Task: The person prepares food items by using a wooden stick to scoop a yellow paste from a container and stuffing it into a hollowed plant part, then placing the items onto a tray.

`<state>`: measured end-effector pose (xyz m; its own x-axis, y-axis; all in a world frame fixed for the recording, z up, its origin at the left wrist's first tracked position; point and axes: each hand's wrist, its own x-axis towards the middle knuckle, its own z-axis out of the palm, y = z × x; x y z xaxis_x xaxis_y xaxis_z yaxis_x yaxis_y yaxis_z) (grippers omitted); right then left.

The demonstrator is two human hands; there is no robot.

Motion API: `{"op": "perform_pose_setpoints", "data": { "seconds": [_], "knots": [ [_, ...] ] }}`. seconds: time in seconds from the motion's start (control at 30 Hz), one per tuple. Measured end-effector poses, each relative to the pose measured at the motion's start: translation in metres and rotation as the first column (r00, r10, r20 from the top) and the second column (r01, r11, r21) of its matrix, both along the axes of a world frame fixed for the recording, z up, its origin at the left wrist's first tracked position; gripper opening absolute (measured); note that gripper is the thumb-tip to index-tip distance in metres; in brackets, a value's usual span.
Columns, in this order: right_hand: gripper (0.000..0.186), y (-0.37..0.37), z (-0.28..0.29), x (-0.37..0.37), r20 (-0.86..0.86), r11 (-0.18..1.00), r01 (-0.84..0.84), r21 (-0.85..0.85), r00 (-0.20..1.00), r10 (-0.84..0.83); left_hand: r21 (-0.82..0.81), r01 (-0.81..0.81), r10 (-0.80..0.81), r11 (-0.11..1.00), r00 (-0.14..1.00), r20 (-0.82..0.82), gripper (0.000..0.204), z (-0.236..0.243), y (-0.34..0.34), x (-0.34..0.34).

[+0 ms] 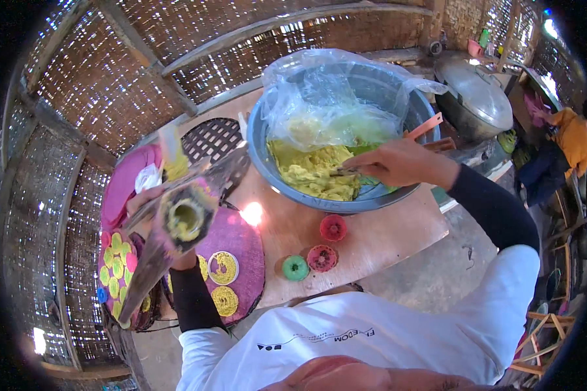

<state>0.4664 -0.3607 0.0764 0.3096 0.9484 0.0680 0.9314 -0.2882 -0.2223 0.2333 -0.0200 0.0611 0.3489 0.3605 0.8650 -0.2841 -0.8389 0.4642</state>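
My right hand [398,163] is closed on a thin utensil with a dark metal end [344,171]; its full shape is hidden. The tip meets the soft yellow dough [316,171] inside a large blue-grey tub [300,197]. Clear plastic sheeting [339,98] covers the far part of the dough. On the left, my left hand [145,199] is wrapped round a worn wooden press [151,257], partly hidden behind it. Yellow dough lines the press's round hole [185,220]. Below and beside it, flat yellow dough coils [225,301] lie on a round purple mat [244,287].
Two red moulds [333,227] and a green mould [295,268] sit on the wooden table [385,234]. More small yellow rounds [116,267] lie at far left. A black lattice basket [212,138] stands beyond the press. A lidded metal pot [479,98] is at back right.
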Motion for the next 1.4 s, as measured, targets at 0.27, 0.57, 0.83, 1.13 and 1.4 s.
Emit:
{"op": "perform_pose_setpoints", "data": {
  "seconds": [0.27, 0.57, 0.83, 1.13, 1.4],
  "knots": [
    [0.029, 0.011, 0.091, -0.092, 0.214, 0.969, -0.022, 0.248, 0.976, -0.033, -0.066, -0.109, 0.096, 0.992, 0.98, -0.174, 0.022, 0.009, -0.003, 0.024],
    [0.037, 0.084, 0.08, -0.199, 0.55, 0.971, 0.043, 0.236, 0.818, -0.17, 0.526, -0.3, 0.48, 0.796, 0.842, -0.245, 0.028, 0.051, -0.039, -0.007],
    [0.038, 0.042, 0.073, -0.221, 0.397, 0.917, 0.129, 0.378, 0.872, -0.286, 0.047, 0.088, -0.087, 0.995, 0.996, -0.024, 0.041, 0.027, -0.015, -0.02],
    [0.027, 0.081, 0.005, -0.221, -0.092, 0.617, 0.26, 0.743, 0.952, -0.29, -0.212, 0.465, -0.423, 0.859, 0.88, 0.217, 0.054, 0.003, -0.051, 0.008],
    [0.029, 0.053, 0.008, -0.203, -0.111, 0.738, 0.248, 0.628, 0.967, -0.23, -0.511, 0.845, -0.614, 0.157, 0.489, 0.619, 0.044, -0.015, -0.028, 0.01]
  ]
}}
